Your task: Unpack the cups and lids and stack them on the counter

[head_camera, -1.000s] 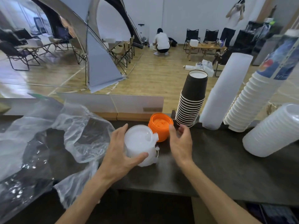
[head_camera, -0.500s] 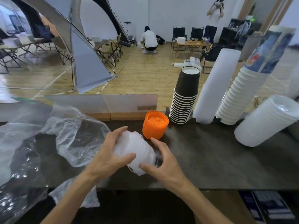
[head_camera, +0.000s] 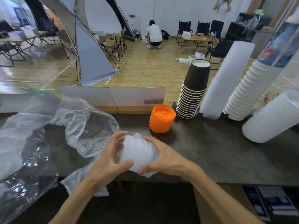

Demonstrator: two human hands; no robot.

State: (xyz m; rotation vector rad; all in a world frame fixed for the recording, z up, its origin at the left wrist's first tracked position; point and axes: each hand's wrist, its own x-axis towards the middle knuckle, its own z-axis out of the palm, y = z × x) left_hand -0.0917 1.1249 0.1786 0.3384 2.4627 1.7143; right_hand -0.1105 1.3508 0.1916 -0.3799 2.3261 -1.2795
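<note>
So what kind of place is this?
Probably a drinks counter in a camping-style indoor venue: stacked black cups and orange lids sit on the counter, with a tent and folding chairs behind.

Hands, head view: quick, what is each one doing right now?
Left hand: curled round the left end of the stack of clear lids, gripping it.
Right hand: curled round the right end of the same stack, gripping it.
</note>
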